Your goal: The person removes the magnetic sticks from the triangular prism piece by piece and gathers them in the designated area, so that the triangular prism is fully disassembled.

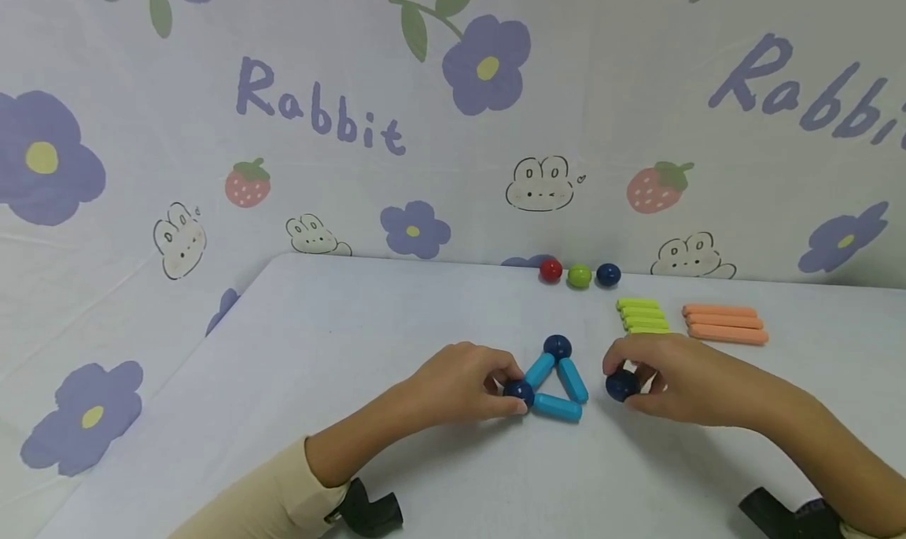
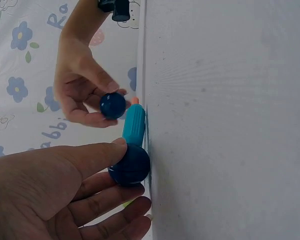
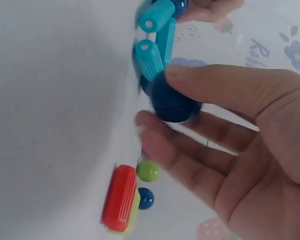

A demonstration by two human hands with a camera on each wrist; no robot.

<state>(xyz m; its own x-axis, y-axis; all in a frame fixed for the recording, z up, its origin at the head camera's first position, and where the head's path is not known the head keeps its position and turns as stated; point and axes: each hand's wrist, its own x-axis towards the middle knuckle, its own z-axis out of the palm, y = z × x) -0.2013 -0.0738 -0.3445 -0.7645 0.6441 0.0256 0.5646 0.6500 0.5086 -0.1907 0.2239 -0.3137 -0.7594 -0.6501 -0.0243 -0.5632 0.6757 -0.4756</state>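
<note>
So the triangle of ribbed sky-blue plastic-looking rods [image 1: 557, 407] is lying on the white table [image 1: 318, 350], and I'd call it nearly closed. All 3 sides are laid out, and 2 of the 3 corners have a ball: a glossy navy far-corner ball [image 1: 557, 347] at the triangle's back and a glossy navy left-corner ball [image 1: 524, 391] at its left. The right corner is the gap: 2 rod ends sit close together with no ball on them, so as I read it that's the bit left.

The left hand [image 1: 460, 385] is at the triangle's left corner, thumb and fingers pinching the ball there. The right hand [image 1: 694, 378] is just right of the triangle, pinching a glossy navy held ball [image 1: 622, 384], which isn't touching the rods.

Behind the triangle there's a row of 3 untouched glossy balls: a red ball [image 1: 550, 270], a lime ball [image 1: 579, 276] and a navy spare ball [image 1: 608, 275]. Back and right of it are at least 4 lime-green rods [image 1: 642, 317], then 3 orange rods [image 1: 725, 323]. None of those is attached to the triangle; can't tell if they're needed.
</note>
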